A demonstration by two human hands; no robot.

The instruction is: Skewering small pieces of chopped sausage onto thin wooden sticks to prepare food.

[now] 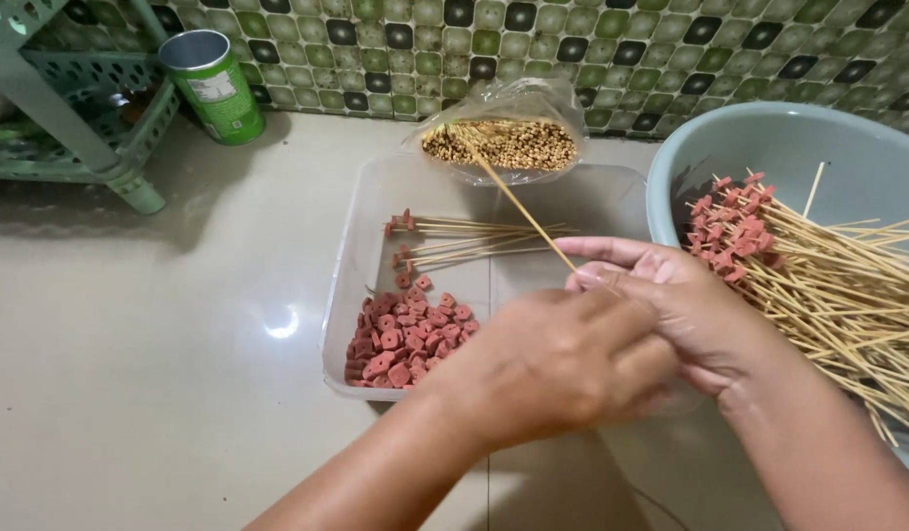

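Thin bamboo skewer (518, 204) slants over the clear plastic tray (351, 285), pinched in the right hand (661, 295); the left hand (562, 359) hides its grip. Green can (213, 87) stands at the floor's far edge.

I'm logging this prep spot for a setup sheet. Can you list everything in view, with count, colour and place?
tray: one, clear plastic, centre of the floor
sausage slices: many, reddish-pink, heaped in the tray's near left corner
loaded skewers: a few, tan with pink tips, lying across the tray
bag of sticks: one, clear, tan stick ends showing, at the tray's far edge
basin: one, pale blue-grey, right
finished skewers: many, tan with pink pieces, piled in the basin
can: one, green, open top, upper left
rack: one, pale green plastic, far left
wall tiles: green and black, behind
skewer: one, tan, in the fingers
left hand: over the tray
right hand: pinching the skewer
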